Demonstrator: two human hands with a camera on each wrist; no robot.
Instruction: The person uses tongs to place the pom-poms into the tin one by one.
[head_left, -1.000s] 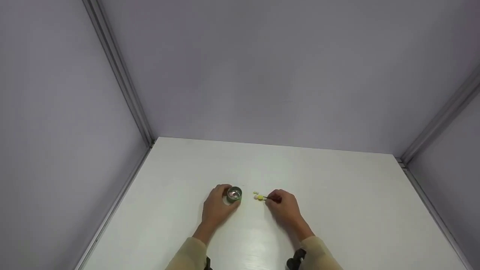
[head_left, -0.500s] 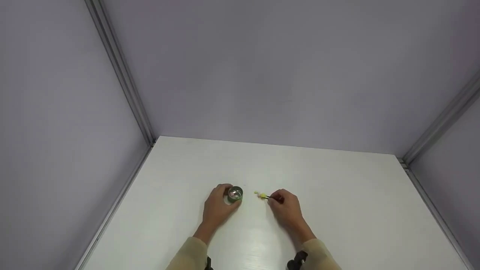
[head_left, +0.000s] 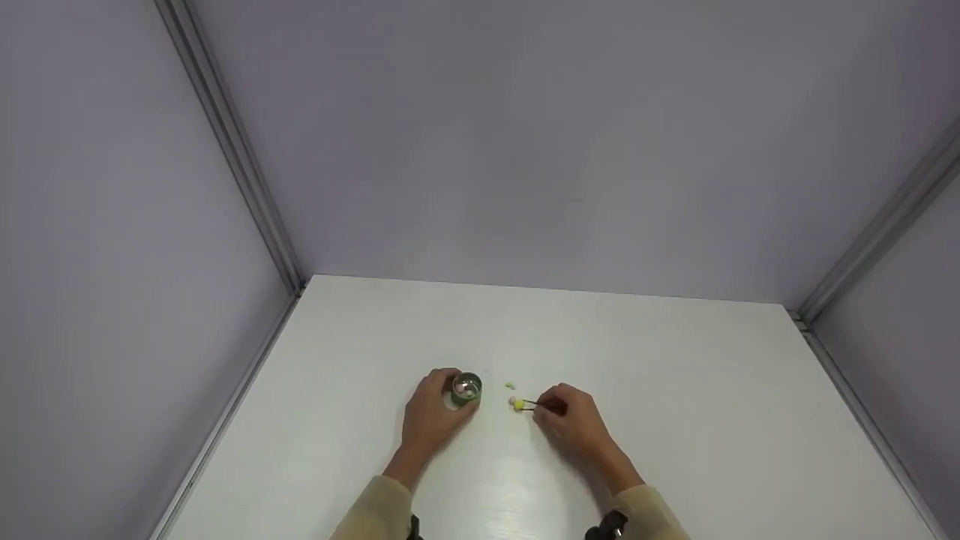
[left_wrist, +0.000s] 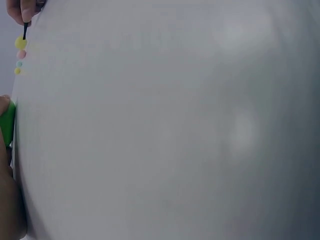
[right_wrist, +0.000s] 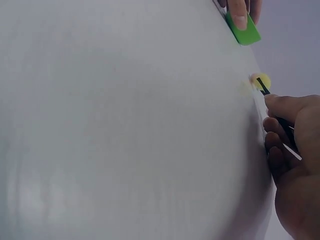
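Pale grey panel walls (head_left: 525, 135) rise on three sides, joined by silver metal corner rails (head_left: 232, 150), and they box in a smooth white tabletop (head_left: 675, 420) that runs wide and glossy toward the person. Two beige sleeves (head_left: 375, 510) come in from the near edge. The left hand (head_left: 429, 414) rests on the table with its fingers curled round a small round green container (head_left: 466, 388) that stands upright, mouth up, with pale bits showing inside — the right wrist view catches a fingertip pressed against its green wall. Just to the right, apart from it, the right hand (head_left: 574, 421) lies low on the table, fingers curled and pinching a pair of thin black tweezers (head_left: 534, 405). Their long axis runs nearly flat along the table, the tips pointing left toward the container, the back end tucked into the hand. Those tips sit at a small round yellow bead (head_left: 518, 405), and it looks nipped between them, though it is too small to say for sure. A tiny pink bead (left_wrist: 21, 53) lies touching or just beside the yellow one, and a few more little pale beads (head_left: 510, 386) sit loose on the table — between tweezers and container.
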